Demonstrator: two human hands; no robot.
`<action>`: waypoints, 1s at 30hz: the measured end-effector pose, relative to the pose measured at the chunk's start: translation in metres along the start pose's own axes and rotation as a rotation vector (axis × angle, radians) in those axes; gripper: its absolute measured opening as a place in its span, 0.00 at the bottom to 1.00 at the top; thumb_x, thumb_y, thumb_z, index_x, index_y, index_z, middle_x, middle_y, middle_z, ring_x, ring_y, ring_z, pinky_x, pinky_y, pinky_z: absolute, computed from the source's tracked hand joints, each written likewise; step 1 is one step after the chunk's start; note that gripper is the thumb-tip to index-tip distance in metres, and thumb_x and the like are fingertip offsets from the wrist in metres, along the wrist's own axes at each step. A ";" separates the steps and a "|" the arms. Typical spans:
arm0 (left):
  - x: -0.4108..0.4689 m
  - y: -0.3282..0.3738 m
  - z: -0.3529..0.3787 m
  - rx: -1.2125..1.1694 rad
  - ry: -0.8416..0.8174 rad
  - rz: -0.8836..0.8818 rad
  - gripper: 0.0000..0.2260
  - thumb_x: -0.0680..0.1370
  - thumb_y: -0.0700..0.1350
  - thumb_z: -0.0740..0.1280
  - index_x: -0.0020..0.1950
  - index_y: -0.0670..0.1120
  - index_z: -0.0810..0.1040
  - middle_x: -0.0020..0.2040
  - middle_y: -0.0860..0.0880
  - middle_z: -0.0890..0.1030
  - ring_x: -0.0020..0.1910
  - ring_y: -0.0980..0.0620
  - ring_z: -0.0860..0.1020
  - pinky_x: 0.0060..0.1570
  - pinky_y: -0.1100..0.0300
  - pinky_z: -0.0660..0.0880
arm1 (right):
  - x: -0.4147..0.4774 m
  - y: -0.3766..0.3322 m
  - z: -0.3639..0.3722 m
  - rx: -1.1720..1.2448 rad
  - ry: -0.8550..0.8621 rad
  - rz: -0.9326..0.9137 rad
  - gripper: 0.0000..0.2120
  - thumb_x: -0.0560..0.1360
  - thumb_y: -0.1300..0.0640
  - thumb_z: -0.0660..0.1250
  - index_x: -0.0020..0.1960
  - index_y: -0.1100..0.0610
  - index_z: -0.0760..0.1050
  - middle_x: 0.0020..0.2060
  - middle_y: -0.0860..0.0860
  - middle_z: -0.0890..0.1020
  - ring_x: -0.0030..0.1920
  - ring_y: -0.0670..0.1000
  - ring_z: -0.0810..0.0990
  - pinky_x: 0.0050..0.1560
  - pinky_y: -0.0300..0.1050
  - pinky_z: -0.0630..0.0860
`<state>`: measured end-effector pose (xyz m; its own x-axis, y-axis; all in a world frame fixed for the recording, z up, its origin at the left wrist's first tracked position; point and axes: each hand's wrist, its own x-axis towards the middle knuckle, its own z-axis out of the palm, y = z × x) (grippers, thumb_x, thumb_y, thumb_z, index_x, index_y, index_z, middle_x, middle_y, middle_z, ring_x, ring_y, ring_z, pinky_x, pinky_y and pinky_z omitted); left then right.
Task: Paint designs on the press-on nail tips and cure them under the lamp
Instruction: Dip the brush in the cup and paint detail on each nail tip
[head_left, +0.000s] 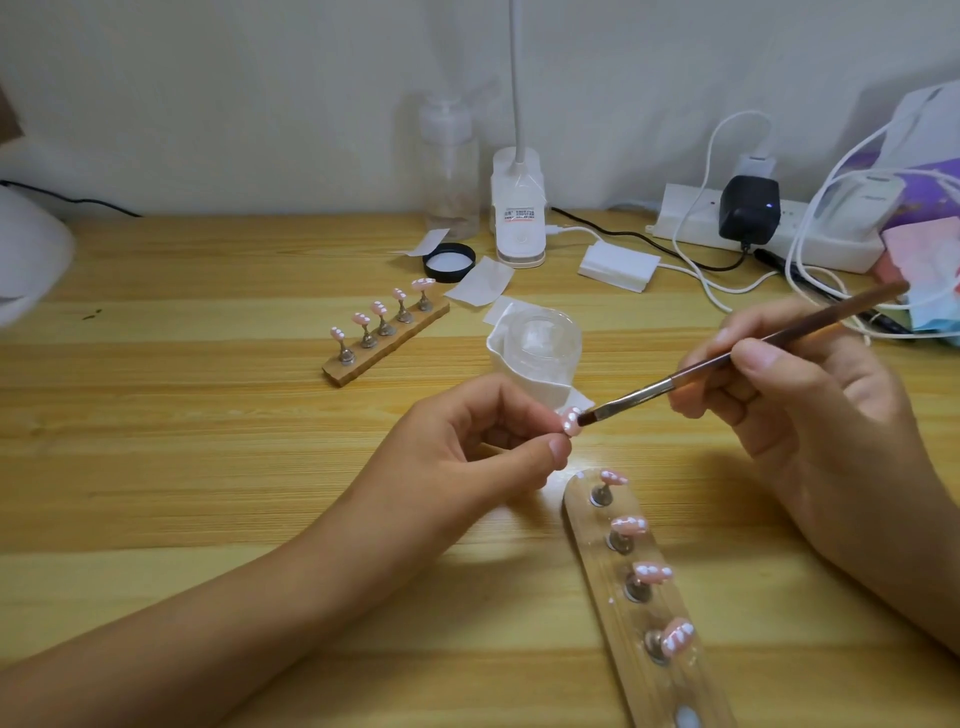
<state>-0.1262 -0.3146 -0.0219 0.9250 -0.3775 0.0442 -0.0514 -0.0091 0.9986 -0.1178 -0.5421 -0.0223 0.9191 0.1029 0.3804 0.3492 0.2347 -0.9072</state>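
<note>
While the left hand (483, 441) pinches a pink nail tip (572, 420) just before the glass jar (540, 345), the right hand (795, 384) grips a brush (727, 358) touching it.

Pinches a pink tip (571, 421) in the left hand (483, 452), over the wooden table (208, 467). Grips a brush (634, 397) in the right hand (810, 410) and touches its bristles to that tip. Works just beside a near holder (597, 561) bearing four white-dotted tips on pegs. Faces a far holder (405, 338) with five more, a glass cup (545, 343) between the holders, then a desk lamp (519, 208), bottle (449, 171), black lid (449, 261) and power strip (691, 218) near the wall.
</note>
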 end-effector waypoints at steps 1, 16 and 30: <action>0.000 0.000 0.000 -0.001 -0.001 0.000 0.04 0.70 0.44 0.73 0.40 0.54 0.83 0.38 0.52 0.82 0.37 0.58 0.78 0.40 0.67 0.75 | 0.000 0.000 0.001 -0.005 -0.008 0.001 0.03 0.74 0.55 0.67 0.45 0.50 0.80 0.37 0.52 0.84 0.39 0.51 0.83 0.43 0.40 0.79; 0.000 -0.001 -0.001 0.023 -0.026 0.027 0.02 0.72 0.43 0.71 0.41 0.51 0.82 0.39 0.57 0.83 0.39 0.60 0.78 0.42 0.68 0.74 | 0.004 0.001 -0.004 0.008 0.109 0.052 0.13 0.75 0.62 0.60 0.41 0.50 0.80 0.35 0.50 0.81 0.36 0.48 0.80 0.41 0.38 0.78; -0.001 -0.001 -0.001 0.100 -0.080 0.057 0.04 0.74 0.44 0.69 0.44 0.51 0.83 0.38 0.61 0.82 0.37 0.63 0.75 0.39 0.73 0.70 | 0.002 0.001 -0.003 0.037 -0.103 0.023 0.08 0.70 0.59 0.62 0.44 0.52 0.79 0.38 0.52 0.80 0.41 0.51 0.79 0.48 0.40 0.77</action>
<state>-0.1267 -0.3138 -0.0232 0.8869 -0.4522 0.0948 -0.1441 -0.0757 0.9867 -0.1154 -0.5443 -0.0229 0.9025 0.2071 0.3776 0.3192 0.2667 -0.9094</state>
